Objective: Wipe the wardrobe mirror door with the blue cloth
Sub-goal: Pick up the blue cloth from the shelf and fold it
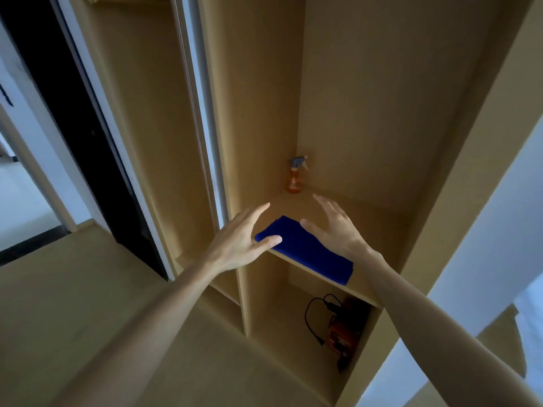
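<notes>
- The folded deep-blue cloth [305, 249] lies flat on the light wooden wardrobe shelf [364, 230], at its near edge; its long axis runs from far-left to near-right along that edge.
- Both hands reach towards it, one at each side of its far-left end. The left hand [241, 236] is spread, fingers straight and released, the thumb tip lying over the cloth's left corner; whether it presses the fabric or only hovers I cannot tell.
- The right hand [335, 227] hangs above the cloth's middle, fingers spread and slack, grasping nothing; the cloth sits below and to the near side of its palm.
- Judged from this, the left hand is the nearer to a grip, at the corner; the right would need to drop onto the fold.
- The shelf compartment also holds an orange spray bottle with a grey-blue trigger head [295, 176], upright in the far corner, well apart from the cloth.
- The compartment below holds an orange-and-black device with a black cable [343, 330]; what it is I cannot tell.
- The sliding door's pale frame edge [205, 113] stands to the left of the shelf; wiping has not begun.
</notes>
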{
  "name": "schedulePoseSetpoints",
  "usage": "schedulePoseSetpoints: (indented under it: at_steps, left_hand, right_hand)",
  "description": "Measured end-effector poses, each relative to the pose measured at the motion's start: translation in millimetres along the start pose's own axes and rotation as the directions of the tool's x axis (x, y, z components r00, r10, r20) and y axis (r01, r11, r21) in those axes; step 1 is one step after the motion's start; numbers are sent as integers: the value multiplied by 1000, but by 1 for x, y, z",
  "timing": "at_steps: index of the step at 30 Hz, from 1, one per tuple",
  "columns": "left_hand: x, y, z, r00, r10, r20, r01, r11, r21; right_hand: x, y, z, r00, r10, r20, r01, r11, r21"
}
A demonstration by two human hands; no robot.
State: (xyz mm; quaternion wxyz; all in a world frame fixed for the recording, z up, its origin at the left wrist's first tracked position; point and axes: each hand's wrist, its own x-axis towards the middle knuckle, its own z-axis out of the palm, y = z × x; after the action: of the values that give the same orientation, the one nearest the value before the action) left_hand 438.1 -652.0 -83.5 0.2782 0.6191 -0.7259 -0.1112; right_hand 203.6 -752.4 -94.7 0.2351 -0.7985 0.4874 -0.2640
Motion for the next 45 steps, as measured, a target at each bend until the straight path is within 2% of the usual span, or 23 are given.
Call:
schedulePoseSetpoints:
  at_steps: [7, 12, 18, 22, 26, 30, 33, 35, 38, 43, 45]
  left_hand:
    - [78, -60, 25, 998, 1, 65, 6, 995, -103]
    - [138, -110, 55, 979, 59, 195, -25, 985, -169]
    - [186, -151, 103, 902, 173, 396, -78, 967, -244]
    - [214, -163, 137, 850, 238, 471, -134, 960, -244]
    - [236, -172, 167, 807, 233, 543, -171, 972, -164]
    - [236, -193, 191, 739, 219, 637, -267, 964, -21]
    - [224, -208, 203, 774, 286, 564, -357, 934, 16]
    - [214, -219, 207, 787, 339, 515, -402, 916, 11]
    - [199, -230, 203, 777, 409, 479, -462, 887, -8]
    - [182, -243, 196, 699, 501, 510, -610, 790, 61]
    - [181, -247, 197, 677, 532, 508, -654, 752, 84]
  right_hand:
    - [66, 29, 24, 988, 140, 59, -140, 990, -4]
    - [104, 60, 46, 966, 257, 25, -257, 966, 13]
    - [113, 96, 81, 909, 415, -43, -416, 909, -12]
    - [101, 113, 103, 870, 489, -63, -493, 868, -66]
    - [94, 134, 115, 801, 597, 35, -589, 798, -123]
    - [84, 150, 130, 783, 617, 79, -565, 759, -324]
    - [72, 153, 143, 824, 566, -10, -541, 782, -309]
    - [58, 155, 156, 843, 536, -51, -516, 777, -360]
    - [40, 146, 164, 882, 458, -109, -459, 786, -413]
    - [15, 144, 167, 899, 432, 65, -327, 764, -556]
    - [14, 146, 167, 916, 397, 54, -279, 727, -627]
